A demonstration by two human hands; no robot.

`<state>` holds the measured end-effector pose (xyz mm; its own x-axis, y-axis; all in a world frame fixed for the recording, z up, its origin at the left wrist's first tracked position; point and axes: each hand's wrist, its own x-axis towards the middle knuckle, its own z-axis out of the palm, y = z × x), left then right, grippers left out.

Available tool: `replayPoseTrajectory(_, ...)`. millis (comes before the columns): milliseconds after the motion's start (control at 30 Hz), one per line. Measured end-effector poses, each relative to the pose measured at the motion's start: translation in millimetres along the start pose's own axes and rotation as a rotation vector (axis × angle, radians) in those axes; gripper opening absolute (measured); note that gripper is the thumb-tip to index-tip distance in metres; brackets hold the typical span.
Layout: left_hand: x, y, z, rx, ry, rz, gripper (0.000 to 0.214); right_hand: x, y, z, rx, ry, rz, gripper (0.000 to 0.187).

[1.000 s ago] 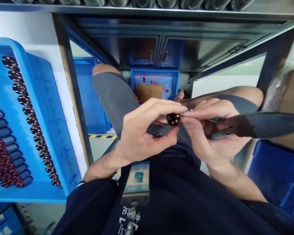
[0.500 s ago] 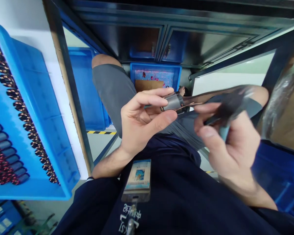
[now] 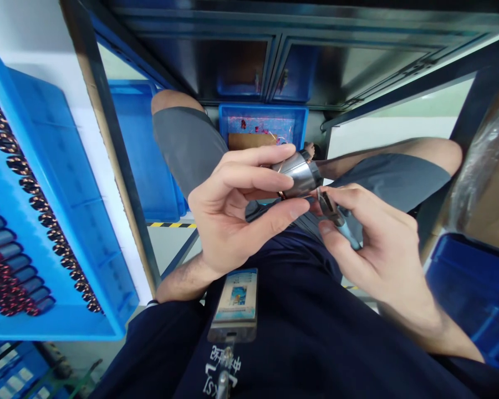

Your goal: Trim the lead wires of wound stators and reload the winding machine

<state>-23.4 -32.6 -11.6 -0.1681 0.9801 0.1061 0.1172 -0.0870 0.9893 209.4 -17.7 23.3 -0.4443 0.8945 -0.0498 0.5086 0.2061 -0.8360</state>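
My left hand [image 3: 237, 208] grips a cylindrical metal motor stator [image 3: 297, 174] between thumb and fingers, its grey steel side facing up. Copper wire shows at the stator's near end, and a dark ring sits at its right end. In my right hand [image 3: 370, 238] are small wire cutters [image 3: 344, 226] with light blue handles. Their dark jaws lie close to the lower right end of the stator. Whether the jaws touch a wire I cannot tell. Both hands are over my lap, almost meeting.
To the left a blue bin [image 3: 89, 221] holds rows of copper-wound parts [image 3: 37, 199]. Below, between my legs, a blue tray [image 3: 266, 112] contains cardboard and red scraps. A dark cabinet [image 3: 233, 61] stands ahead. Another blue bin [image 3: 474, 288] is at the right, beside plastic-wrapped cardboard [image 3: 490, 188].
My right hand has brought the cutters left and turned them to the stator's end. The long copper wire that stretched toward my right hand no longer shows. The stator has tilted slightly.
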Motion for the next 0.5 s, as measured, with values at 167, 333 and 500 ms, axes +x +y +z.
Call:
replayPoseTrajectory(167, -2, -2, -3.0, 0.061, -0.003, -0.015, 0.030, -2, -1, 1, -0.007, -0.003, 0.021, 0.054)
replayPoseTrajectory(333, -3, -7, -2.3, 0.067, 0.017, 0.016, 0.029, 1, 1, 5, -0.032, 0.056, -0.001, 0.046)
replayPoseTrajectory(500, -4, -23, 5.6, -0.082, 0.071, 0.135, 0.019, 4, 6, 7, 0.079, 0.148, 0.068, 0.029)
